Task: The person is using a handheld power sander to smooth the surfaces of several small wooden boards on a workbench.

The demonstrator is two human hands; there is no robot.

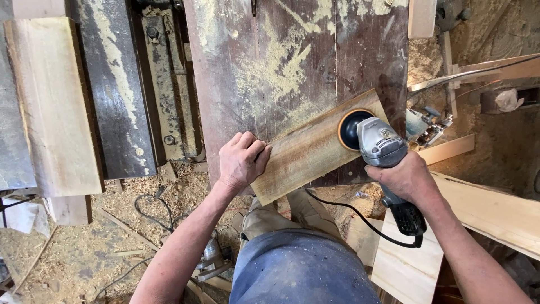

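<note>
rough wooden board (312, 149); matt grey plastic sander (382, 147)

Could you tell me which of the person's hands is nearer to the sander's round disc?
Right. The right hand grips the sander just behind its disc; the left hand presses the board's opposite end.
</note>
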